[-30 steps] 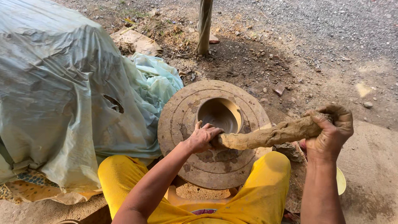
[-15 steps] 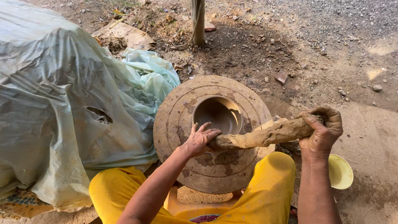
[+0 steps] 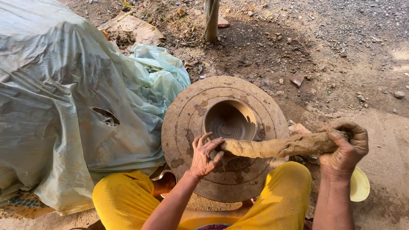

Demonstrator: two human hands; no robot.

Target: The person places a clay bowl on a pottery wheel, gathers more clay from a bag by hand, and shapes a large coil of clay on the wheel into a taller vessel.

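Head view: right hand point(image 3: 343, 149) grip closed on clay roll point(image 3: 277, 148); left hand point(image 3: 205, 153), fingers spread, presses its far end above potter's wheel point(image 3: 183, 123).

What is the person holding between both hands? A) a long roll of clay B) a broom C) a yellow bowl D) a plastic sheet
A: the right hand grips one end of a long roll of clay and the left hand presses its other end, above the round wheel.

Bright yellow trousers point(image 3: 128, 198), bare forearms (clay-smeared), no sleeves
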